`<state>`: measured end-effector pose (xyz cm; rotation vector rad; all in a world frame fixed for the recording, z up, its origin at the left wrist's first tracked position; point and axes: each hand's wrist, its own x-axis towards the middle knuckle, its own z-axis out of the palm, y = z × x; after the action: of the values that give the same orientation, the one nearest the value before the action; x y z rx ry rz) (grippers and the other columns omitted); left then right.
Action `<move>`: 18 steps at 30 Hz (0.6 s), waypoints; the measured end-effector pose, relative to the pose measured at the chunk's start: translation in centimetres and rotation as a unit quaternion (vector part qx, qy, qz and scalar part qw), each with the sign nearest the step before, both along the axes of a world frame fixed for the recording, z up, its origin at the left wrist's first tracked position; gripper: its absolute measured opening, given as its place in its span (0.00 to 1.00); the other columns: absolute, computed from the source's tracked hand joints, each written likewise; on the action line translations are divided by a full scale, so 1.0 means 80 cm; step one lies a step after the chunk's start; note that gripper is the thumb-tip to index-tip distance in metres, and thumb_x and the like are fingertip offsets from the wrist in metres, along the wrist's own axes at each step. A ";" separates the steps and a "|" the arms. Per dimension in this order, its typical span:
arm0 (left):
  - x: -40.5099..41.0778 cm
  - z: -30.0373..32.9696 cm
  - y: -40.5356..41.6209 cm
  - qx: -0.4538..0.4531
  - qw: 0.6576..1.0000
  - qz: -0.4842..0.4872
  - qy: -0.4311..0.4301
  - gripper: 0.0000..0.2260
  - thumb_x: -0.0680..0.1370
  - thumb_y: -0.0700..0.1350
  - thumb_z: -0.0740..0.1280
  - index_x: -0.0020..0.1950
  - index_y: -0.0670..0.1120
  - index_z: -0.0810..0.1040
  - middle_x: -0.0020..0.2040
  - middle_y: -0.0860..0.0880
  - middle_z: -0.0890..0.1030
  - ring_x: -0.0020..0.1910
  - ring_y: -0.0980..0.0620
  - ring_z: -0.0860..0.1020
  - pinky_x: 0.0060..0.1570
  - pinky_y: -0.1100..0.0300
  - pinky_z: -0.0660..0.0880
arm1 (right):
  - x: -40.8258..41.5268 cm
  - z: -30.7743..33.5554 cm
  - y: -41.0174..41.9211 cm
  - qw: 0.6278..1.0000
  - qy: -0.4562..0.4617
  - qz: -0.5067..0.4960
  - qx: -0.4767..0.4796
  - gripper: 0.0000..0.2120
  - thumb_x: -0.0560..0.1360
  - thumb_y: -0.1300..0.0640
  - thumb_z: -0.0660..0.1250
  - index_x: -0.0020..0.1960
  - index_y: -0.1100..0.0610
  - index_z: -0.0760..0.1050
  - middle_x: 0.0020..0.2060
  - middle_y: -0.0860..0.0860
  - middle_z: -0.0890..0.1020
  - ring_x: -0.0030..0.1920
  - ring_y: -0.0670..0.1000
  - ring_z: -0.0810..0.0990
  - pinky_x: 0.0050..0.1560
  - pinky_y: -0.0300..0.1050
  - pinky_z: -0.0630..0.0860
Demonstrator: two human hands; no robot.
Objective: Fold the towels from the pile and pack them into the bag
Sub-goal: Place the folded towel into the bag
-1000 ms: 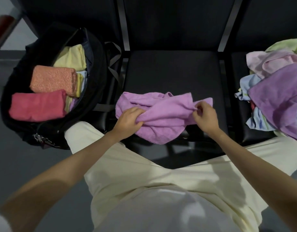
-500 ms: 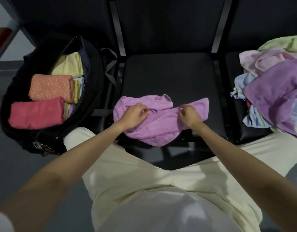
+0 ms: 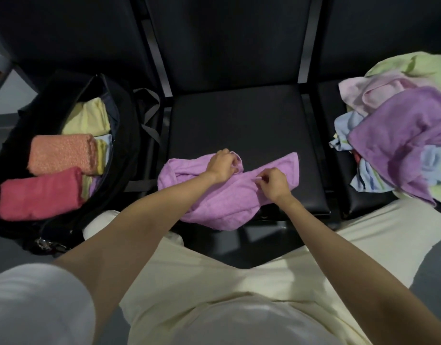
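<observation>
Head view. Item 1: lilac towel [image 3: 222, 202], crumpled on the front edge of the black middle seat [image 3: 239, 120]. Your left hand [image 3: 220, 166] grips its upper fold, fingers curled; your right hand [image 3: 273, 183] pinches cloth at its middle. Item 2: open black bag [image 3: 125, 135], left, containing a red towel [image 3: 39, 192] and an orange towel [image 3: 61, 153], both folded. Item 3: towel pile [image 3: 401, 138], right seat.

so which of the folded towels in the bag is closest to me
The red towel, lying at the near end of the bag. The orange towel sits just behind it and the yellow towel farthest back.
</observation>
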<state>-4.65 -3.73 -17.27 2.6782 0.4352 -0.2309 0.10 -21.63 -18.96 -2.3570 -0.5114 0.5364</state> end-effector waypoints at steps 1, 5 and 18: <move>0.000 0.002 0.000 0.005 1.000 0.007 -0.010 0.06 0.75 0.45 0.69 0.49 0.44 0.80 0.53 0.44 0.78 0.54 0.43 0.73 0.55 0.53 0.69 | 0.001 0.004 -0.003 1.000 -0.018 -0.004 0.016 0.05 0.74 0.62 0.68 0.43 0.64 0.81 0.40 0.55 0.83 0.42 0.54 0.80 0.46 0.44 0.74; -0.010 0.027 -0.005 -0.074 0.990 0.054 -0.104 0.07 0.71 0.48 0.73 0.38 0.46 0.81 0.39 0.53 0.83 0.43 0.53 0.78 0.46 0.58 0.72 | -0.003 0.030 -0.006 0.994 -0.030 -0.023 0.099 0.03 0.73 0.63 0.70 0.45 0.60 0.82 0.42 0.50 0.81 0.42 0.48 0.77 0.47 0.38 0.72; -0.035 0.051 -0.009 -0.298 0.931 0.169 -0.124 0.13 0.72 0.30 0.71 0.42 0.45 0.70 0.33 0.48 0.80 0.31 0.64 0.80 0.36 0.70 0.76 | -0.025 0.047 0.023 0.971 0.032 -0.026 0.236 0.18 0.73 0.68 0.67 0.61 0.57 0.72 0.35 0.46 0.79 0.35 0.39 0.78 0.42 0.31 0.76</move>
<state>-7.46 -4.46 -13.21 1.9661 0.6190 0.0737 -1.90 -19.77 -15.22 -1.8887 -0.4846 0.4107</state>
